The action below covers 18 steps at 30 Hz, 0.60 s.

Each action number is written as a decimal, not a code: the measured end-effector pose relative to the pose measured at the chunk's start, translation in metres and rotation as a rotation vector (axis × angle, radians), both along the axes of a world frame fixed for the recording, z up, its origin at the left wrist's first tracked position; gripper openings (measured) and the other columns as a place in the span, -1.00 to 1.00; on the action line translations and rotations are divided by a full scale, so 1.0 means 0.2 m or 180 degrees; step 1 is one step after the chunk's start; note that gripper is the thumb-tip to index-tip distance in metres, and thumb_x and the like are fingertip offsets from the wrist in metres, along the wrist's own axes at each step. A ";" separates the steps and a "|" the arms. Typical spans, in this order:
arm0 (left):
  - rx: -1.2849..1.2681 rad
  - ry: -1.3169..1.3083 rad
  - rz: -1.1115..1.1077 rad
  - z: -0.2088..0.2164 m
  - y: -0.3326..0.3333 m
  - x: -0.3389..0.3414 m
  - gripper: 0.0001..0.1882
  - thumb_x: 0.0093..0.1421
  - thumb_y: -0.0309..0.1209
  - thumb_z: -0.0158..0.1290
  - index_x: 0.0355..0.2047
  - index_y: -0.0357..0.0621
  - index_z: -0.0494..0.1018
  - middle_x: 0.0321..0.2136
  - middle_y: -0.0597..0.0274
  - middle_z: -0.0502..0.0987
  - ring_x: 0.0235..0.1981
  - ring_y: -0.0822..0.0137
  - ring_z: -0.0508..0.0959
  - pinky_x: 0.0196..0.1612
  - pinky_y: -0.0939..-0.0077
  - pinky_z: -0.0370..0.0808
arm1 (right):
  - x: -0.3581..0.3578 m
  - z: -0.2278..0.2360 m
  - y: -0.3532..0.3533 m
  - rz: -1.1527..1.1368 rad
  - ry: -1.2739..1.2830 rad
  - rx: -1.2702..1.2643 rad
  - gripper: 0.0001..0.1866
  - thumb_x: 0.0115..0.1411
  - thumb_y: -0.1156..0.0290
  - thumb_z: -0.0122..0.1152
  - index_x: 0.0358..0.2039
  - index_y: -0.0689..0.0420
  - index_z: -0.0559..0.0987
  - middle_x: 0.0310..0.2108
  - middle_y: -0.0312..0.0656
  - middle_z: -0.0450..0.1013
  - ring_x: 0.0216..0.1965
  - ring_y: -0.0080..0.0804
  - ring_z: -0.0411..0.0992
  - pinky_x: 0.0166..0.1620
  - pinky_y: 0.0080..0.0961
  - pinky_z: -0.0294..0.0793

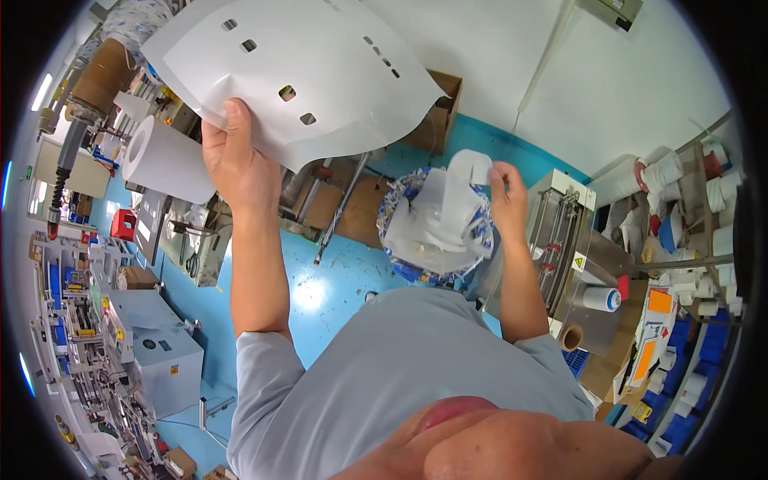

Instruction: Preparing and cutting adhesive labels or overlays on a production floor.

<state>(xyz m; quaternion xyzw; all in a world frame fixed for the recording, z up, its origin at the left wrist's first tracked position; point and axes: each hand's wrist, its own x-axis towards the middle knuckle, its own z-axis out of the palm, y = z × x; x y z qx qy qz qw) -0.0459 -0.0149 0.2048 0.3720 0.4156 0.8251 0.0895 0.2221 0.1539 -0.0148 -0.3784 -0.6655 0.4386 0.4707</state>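
Observation:
My left hand [242, 164] grips the lower left edge of a large white sheet [336, 72], thumb on top. The sheet is thin and curved, with several small cut-out holes, and it spreads across the upper part of the view. My right hand [510, 196] pinches a small white piece with a rounded end [470, 170] between thumb and fingers. That piece hangs over a waste bag [392, 220] with a blue and white crinkled rim. Inside the bag lie white and translucent scraps [424, 212]. Whether the piece touches the scraps I cannot tell.
A machine with metal rollers [552, 248] stands close at my right. Shelves [696, 264] with white rolls line the far right. On the left are a large white roll [170, 160] and a pale box-shaped machine [156, 352]. A cardboard box [440, 116] stands behind the bag on the blue floor [320, 296].

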 end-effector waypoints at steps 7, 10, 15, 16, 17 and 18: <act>-0.1267 0.0290 0.0863 -0.30 -0.36 0.00 -0.73 0.33 -0.42 0.01 -0.02 -0.29 0.40 -0.15 0.24 0.52 -0.13 0.46 0.49 0.00 0.53 0.41 | -0.16 -0.38 0.12 0.0454 -0.0712 0.0033 -0.92 0.12 0.49 0.21 -0.35 0.13 0.61 -0.38 -0.07 0.52 -0.38 -0.19 0.50 -0.25 -0.46 0.48; -0.1850 0.0035 0.1346 -0.50 -0.55 0.07 -0.70 0.34 -0.37 0.01 -0.02 -0.32 0.41 -0.19 0.29 0.52 -0.17 0.49 0.46 -0.04 0.57 0.38 | -0.24 -0.61 0.16 0.0574 -0.1023 0.0262 -0.93 0.03 0.49 0.25 -0.42 0.13 0.62 -0.42 -0.09 0.48 -0.38 -0.15 0.49 -0.27 -0.36 0.48; -0.2069 -0.0401 0.1685 -0.67 -0.83 0.30 -0.70 0.34 -0.36 0.01 -0.02 -0.32 0.43 -0.18 0.28 0.53 -0.17 0.51 0.47 -0.07 0.61 0.36 | -0.34 -0.93 0.18 0.1245 -0.1693 0.0278 -0.94 0.01 0.44 0.23 -0.45 0.09 0.62 -0.40 -0.06 0.49 -0.34 -0.06 0.48 -0.26 -0.19 0.46; -0.2131 -0.0388 0.1761 -0.68 -0.90 0.33 -0.72 0.35 -0.35 0.00 -0.05 -0.31 0.44 -0.20 0.29 0.54 -0.19 0.53 0.46 -0.08 0.61 0.37 | -0.36 -0.98 0.19 0.1361 -0.1817 0.0478 -0.94 0.03 0.45 0.21 -0.46 0.08 0.62 -0.40 -0.04 0.49 -0.32 -0.03 0.48 -0.26 -0.18 0.46; -0.2141 -0.0448 0.1912 -0.66 -0.94 0.39 -0.72 0.35 -0.35 0.00 -0.05 -0.31 0.44 -0.20 0.29 0.54 -0.19 0.53 0.46 -0.08 0.61 0.37 | -0.38 -1.04 0.19 0.1500 -0.1920 0.0703 -0.93 0.06 0.45 0.18 -0.47 0.07 0.62 -0.40 -0.02 0.50 -0.31 0.00 0.48 -0.25 -0.17 0.46; -0.2277 -0.0405 0.2135 -0.64 -0.97 0.45 -0.74 0.36 -0.34 0.00 -0.10 -0.29 0.46 -0.27 0.37 0.50 -0.26 0.58 0.40 -0.16 0.66 0.32 | -0.38 -1.09 0.19 0.1598 -0.1916 0.0717 -0.89 0.09 0.45 0.13 -0.43 0.06 0.63 -0.39 0.00 0.51 -0.30 0.01 0.48 -0.24 -0.15 0.46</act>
